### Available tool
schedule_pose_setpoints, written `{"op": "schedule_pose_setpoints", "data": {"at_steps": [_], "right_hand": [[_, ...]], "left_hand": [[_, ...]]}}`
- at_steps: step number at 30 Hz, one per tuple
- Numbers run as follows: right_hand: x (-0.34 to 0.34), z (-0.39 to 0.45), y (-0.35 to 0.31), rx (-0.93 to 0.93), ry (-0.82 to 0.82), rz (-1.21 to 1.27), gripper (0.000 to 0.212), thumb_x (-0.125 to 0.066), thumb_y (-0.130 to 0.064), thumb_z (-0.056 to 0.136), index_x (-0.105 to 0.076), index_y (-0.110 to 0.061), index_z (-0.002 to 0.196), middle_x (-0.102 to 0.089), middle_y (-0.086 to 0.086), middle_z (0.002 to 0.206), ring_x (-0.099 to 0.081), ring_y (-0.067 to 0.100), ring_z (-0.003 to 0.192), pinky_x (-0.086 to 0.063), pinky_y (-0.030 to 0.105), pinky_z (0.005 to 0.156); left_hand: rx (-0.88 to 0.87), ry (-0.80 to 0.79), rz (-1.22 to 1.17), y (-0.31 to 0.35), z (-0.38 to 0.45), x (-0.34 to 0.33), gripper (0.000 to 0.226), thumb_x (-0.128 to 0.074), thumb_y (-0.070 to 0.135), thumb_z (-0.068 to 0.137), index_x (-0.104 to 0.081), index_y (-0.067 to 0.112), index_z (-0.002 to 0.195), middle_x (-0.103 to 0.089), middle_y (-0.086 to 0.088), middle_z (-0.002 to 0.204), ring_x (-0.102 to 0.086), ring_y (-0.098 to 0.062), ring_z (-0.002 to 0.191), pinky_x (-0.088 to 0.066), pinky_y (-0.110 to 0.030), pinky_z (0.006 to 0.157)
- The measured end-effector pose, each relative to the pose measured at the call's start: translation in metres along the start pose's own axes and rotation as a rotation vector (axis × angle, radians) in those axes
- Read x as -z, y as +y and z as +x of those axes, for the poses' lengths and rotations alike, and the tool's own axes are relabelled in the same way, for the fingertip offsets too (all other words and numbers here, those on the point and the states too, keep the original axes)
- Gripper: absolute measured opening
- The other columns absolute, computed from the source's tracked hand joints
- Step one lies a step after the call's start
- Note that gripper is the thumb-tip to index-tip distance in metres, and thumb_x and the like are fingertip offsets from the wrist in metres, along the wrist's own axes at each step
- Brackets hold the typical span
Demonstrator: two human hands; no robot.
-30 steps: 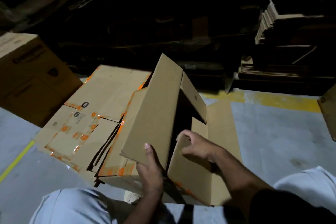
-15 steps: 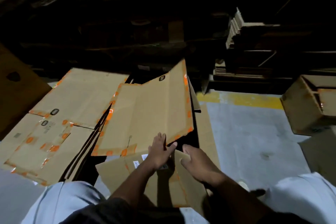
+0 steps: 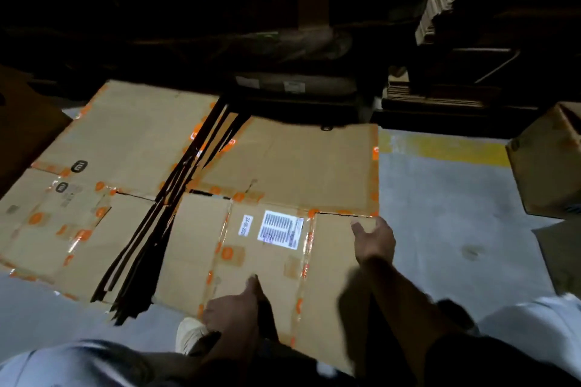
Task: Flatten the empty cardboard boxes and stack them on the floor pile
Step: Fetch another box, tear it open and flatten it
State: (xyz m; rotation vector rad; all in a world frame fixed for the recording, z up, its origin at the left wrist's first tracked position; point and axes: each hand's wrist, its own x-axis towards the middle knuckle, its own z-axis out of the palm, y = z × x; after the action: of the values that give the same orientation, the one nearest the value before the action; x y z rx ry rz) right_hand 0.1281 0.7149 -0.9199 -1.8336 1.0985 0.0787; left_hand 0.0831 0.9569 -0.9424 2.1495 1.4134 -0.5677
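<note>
At the far left a dark brown carton (image 3: 22, 132) stands in shadow at the edge of the view. Next to it, flattened boxes with orange tape (image 3: 94, 185) lie spread on the grey floor (image 3: 440, 229), two panels bearing small black logos. Dark edges of stacked sheets (image 3: 176, 210) run diagonally through the middle of the pile, showing several layers beneath.

Just right of those edges lies the top flattened box (image 3: 283, 173), opened out flat on the floor pile, its near flaps reaching back toward the person. A white barcode label (image 3: 280, 229) sits on its central near panel, with a smaller white strip just left of it.

The person's left hand (image 3: 234, 311) rests on the near part of this panel, thumb stretched forward along the cardboard; its grip on anything cannot be told, since the fingers are hidden at the box's near edge. A light shoe (image 3: 190, 334) shows just left of that hand.

The right hand (image 3: 374, 239) is at the right flap, close to the slit between flap and main panel, fingers spread and relaxed, its grip open and holding nothing; whether it touches the cardboard cannot be told.

Further right, a yellow floor line (image 3: 446, 148) crosses the concrete, an upright unflattened box (image 3: 547, 166) stands at the right edge, and bundles of flat cardboard (image 3: 440, 6) sit on dark shelving behind.
</note>
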Motion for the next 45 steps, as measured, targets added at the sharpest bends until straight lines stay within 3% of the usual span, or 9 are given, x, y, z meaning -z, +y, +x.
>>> {"op": "schedule_pose_setpoints", "data": {"at_steps": [5,11,16,21,25,33,36,40,45], "right_hand": [[-0.004,0.017,0.008,-0.070,-0.022,0.094,0.049,-0.070,-0.040,0.090,-0.062,-0.006,0.125,-0.065,0.014,0.127,-0.060,0.036,0.117,-0.049,0.041,0.098],[0.004,0.029,0.005,-0.140,-0.033,0.299,0.038,-0.074,-0.026,0.089,-0.059,-0.005,0.117,-0.067,0.013,0.116,-0.064,0.031,0.102,-0.051,0.034,0.085],[0.013,0.008,0.015,-0.171,-0.070,0.092,0.075,-0.076,-0.027,0.087,-0.038,-0.004,0.148,-0.046,0.019,0.148,-0.046,0.038,0.134,-0.042,0.041,0.106],[-0.005,0.029,0.088,-0.400,-0.375,0.063,0.089,-0.090,-0.058,0.058,-0.067,0.002,0.119,-0.072,0.019,0.109,-0.069,0.036,0.100,-0.053,0.046,0.098],[0.019,-0.006,0.049,-0.472,-0.457,0.262,0.045,-0.076,-0.033,0.087,-0.069,0.002,0.113,-0.071,0.023,0.102,-0.070,0.035,0.083,-0.055,0.040,0.078],[0.043,-0.068,0.004,-0.221,-0.440,0.466,0.054,-0.076,-0.030,0.089,-0.051,-0.005,0.129,-0.065,0.016,0.121,-0.069,0.035,0.095,-0.058,0.039,0.059],[0.041,-0.088,-0.008,-0.121,-0.441,0.497,0.070,-0.075,-0.034,0.089,-0.041,-0.010,0.145,-0.059,0.016,0.132,-0.065,0.036,0.107,-0.060,0.045,0.071],[0.036,-0.115,-0.031,-0.025,-0.472,0.548,0.083,-0.082,-0.044,0.079,-0.041,-0.014,0.145,-0.060,0.012,0.134,-0.064,0.036,0.113,-0.054,0.059,0.091],[0.011,-0.135,-0.067,0.119,-0.610,0.587,0.048,-0.072,-0.032,0.091,-0.055,-0.015,0.132,-0.067,0.011,0.126,-0.065,0.031,0.113,-0.050,0.056,0.101]], "left_hand": [[0.311,0.193,-0.493,0.018,0.008,0.016,0.126,-0.088,0.064,0.055,-0.033,-0.006,0.143,-0.041,-0.028,0.144,-0.045,-0.043,0.132,-0.038,-0.054,0.107],[0.280,-0.226,-1.071,0.000,0.024,0.000,0.136,-0.085,0.082,0.022,-0.056,0.006,0.131,-0.065,-0.003,0.113,-0.067,-0.041,0.100,-0.051,-0.065,0.089],[0.195,-0.305,-1.049,0.006,-0.010,0.026,0.080,-0.088,0.061,0.061,-0.060,0.002,0.107,-0.067,-0.009,0.099,-0.066,-0.024,0.081,-0.055,-0.031,0.065],[0.107,-0.343,-1.121,0.019,-0.019,0.044,0.045,-0.085,0.033,0.078,-0.063,0.001,0.101,-0.060,0.002,0.083,-0.061,-0.018,0.078,-0.047,-0.030,0.063],[0.035,-0.351,-1.151,0.018,-0.031,0.071,0.050,-0.078,0.019,0.088,-0.060,-0.011,0.125,-0.059,-0.019,0.136,-0.065,-0.036,0.105,-0.045,-0.028,0.076],[-0.102,-0.314,-1.244,-0.008,-0.040,0.127,0.046,-0.081,0.018,0.084,-0.064,0.002,0.124,-0.065,-0.013,0.130,-0.064,-0.029,0.111,-0.046,-0.038,0.100],[-0.166,-0.333,-1.308,-0.017,-0.042,0.151,0.060,-0.078,0.023,0.087,-0.053,-0.004,0.136,-0.054,-0.007,0.140,-0.054,-0.025,0.124,-0.038,-0.042,0.107],[-0.230,-0.350,-1.310,-0.017,-0.045,0.191,0.033,-0.074,0.013,0.090,-0.066,0.002,0.119,-0.072,-0.006,0.102,-0.070,-0.017,0.077,-0.055,-0.032,0.072],[-0.262,-0.315,-1.422,-0.014,-0.023,0.246,0.037,-0.080,0.015,0.084,-0.067,0.001,0.117,-0.074,-0.020,0.106,-0.073,-0.038,0.096,-0.055,-0.058,0.092]]}}
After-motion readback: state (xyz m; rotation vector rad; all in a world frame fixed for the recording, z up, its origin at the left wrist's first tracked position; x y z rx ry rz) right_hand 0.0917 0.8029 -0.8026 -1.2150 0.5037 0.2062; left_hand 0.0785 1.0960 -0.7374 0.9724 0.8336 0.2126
